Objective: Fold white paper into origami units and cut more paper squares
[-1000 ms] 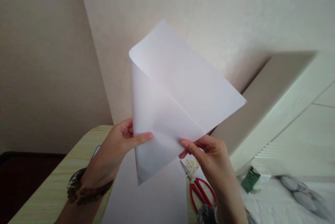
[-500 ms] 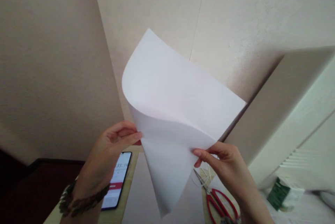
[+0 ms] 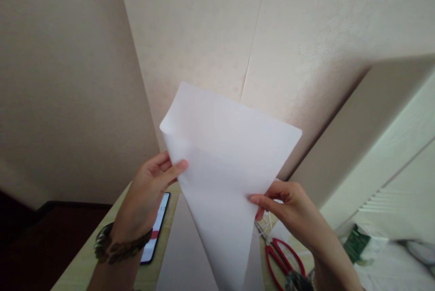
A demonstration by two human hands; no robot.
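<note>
A white sheet of paper [image 3: 220, 159] is rolled into a cone, its narrow end pointing down and its wide end up. My left hand [image 3: 161, 175] pinches its left side, thumb in front and fingers behind. On the right side, my right hand [image 3: 278, 200] grips the paper between thumb and fingers. Beneath it lies another white sheet [image 3: 180, 254] on the table. Red-handled scissors [image 3: 282, 259] rest below my right hand, partly covered by my wrist. A phone [image 3: 156, 232] lies behind my left wrist.
The light wooden table [image 3: 88, 264] meets a pale wall [image 3: 204, 23] at the back. White strings [image 3: 267, 225] lie by the scissors' blades. To the right are a white cabinet-like panel [image 3: 384, 164] and a green packet [image 3: 356, 242].
The paper cone has come down, and its top has tipped so the opening looks flatter. My left thumb now sits further onto the paper. Both hands keep their hold.
</note>
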